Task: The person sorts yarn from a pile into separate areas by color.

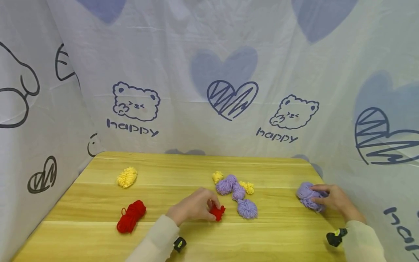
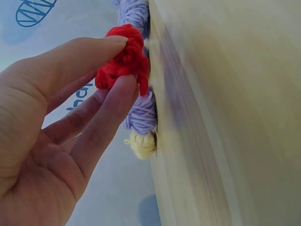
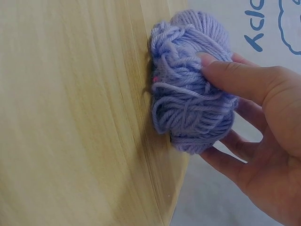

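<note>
The left hand point(image 1: 193, 208) pinched a small red yarn bundle point(image 1: 217, 212) between thumb and fingers, and the bundle rested on the wooden surface point(image 1: 203, 240) just left of the purple yarn cluster point(image 1: 236, 194). That cluster held 4 purple bundles with 2 small yellow bundles point(image 1: 217, 177) touching its far side. The right hand point(image 1: 334, 199) gripped a large purple yarn ball point(image 1: 307, 195), thumb pressed into the strands, well to the right of the cluster near the surface's right edge. A bigger red skein point(image 1: 131, 216) lay well to the left of the cluster, and a yellow skein point(image 1: 127, 177) sat farther left and toward the back. A printed cloth backdrop point(image 1: 209, 72) with bears and hearts stood behind.
</note>
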A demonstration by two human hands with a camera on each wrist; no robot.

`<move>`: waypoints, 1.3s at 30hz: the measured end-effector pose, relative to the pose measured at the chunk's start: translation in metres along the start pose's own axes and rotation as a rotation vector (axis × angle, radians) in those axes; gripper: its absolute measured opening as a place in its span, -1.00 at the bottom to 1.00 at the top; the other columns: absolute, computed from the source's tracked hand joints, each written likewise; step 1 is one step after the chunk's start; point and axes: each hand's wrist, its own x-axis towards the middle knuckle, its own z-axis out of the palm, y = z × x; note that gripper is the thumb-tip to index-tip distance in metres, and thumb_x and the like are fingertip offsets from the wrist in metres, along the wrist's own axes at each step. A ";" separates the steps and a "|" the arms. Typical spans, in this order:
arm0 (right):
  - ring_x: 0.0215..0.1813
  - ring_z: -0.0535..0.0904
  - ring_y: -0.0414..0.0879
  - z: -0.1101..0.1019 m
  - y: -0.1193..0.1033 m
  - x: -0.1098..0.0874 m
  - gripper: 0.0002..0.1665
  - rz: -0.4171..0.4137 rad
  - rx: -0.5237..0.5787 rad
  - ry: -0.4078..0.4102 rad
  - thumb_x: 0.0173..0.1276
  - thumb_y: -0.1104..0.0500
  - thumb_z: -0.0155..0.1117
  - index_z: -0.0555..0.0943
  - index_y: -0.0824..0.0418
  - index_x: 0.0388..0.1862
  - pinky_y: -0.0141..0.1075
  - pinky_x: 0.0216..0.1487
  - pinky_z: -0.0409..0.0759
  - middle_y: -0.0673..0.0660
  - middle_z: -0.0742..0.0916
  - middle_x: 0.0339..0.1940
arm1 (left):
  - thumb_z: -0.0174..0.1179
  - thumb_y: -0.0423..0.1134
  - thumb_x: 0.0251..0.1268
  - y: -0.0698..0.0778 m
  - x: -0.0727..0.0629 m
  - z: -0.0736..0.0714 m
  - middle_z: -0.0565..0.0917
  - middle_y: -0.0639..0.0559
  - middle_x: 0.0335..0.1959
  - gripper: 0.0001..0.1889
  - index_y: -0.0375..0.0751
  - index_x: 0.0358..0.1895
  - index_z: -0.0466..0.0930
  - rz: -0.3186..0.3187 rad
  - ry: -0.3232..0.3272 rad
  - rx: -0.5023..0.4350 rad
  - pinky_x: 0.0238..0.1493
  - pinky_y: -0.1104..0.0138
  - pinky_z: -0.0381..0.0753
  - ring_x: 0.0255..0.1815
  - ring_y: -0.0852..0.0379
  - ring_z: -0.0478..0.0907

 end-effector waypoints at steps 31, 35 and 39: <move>0.43 0.29 0.62 0.002 0.001 -0.001 -0.37 -0.014 -0.002 0.008 0.26 0.15 0.54 0.62 0.36 0.28 0.46 0.41 0.28 0.61 0.43 0.42 | 0.56 -0.42 -0.01 -0.018 -0.030 -0.023 0.79 -0.04 -0.14 -0.74 -0.22 -0.19 0.79 -0.017 0.050 0.013 -0.24 0.48 0.69 -0.24 0.14 0.70; 0.44 0.28 0.62 0.002 0.000 -0.001 -0.38 -0.010 0.001 0.005 0.27 0.17 0.54 0.62 0.36 0.28 0.46 0.41 0.28 0.61 0.43 0.43 | 0.56 -0.42 -0.01 -0.021 -0.035 -0.026 0.78 -0.05 -0.13 -0.73 -0.23 -0.18 0.79 -0.017 0.053 0.007 -0.26 0.47 0.69 -0.25 0.13 0.70; 0.46 0.25 0.62 0.001 -0.002 0.000 -0.36 0.015 0.008 0.000 0.28 0.18 0.53 0.60 0.35 0.30 0.46 0.42 0.25 0.61 0.40 0.45 | 0.55 -0.42 0.01 -0.024 -0.040 -0.030 0.79 -0.04 -0.13 -0.74 -0.22 -0.18 0.78 -0.020 0.065 0.017 -0.27 0.45 0.70 -0.25 0.14 0.70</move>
